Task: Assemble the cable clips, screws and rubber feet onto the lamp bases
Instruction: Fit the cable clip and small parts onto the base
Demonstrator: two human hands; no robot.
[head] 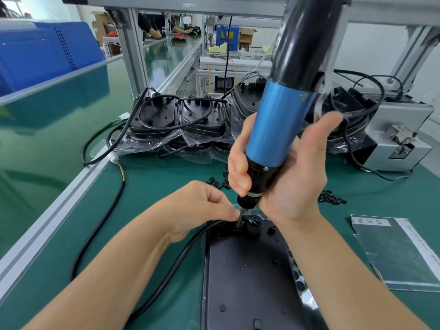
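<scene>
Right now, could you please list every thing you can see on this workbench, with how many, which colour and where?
Flat plastic lamp base: one, black, near centre.
Thick power cable: one, black, running left from the base's top end.
Electric screwdriver: one, blue and black, tip on a screw at the base's top end.
Bagged lamp bases: several, black, stacked at the back.
Small plastic cable clips: a few, black, behind the hands.
Small screws: a pile, black, right of centre.
Sheet of round rubber feet: one, black dots, along the base's right edge.
Left hand: pinching beside the tip.
Right hand: gripping the screwdriver.
</scene>
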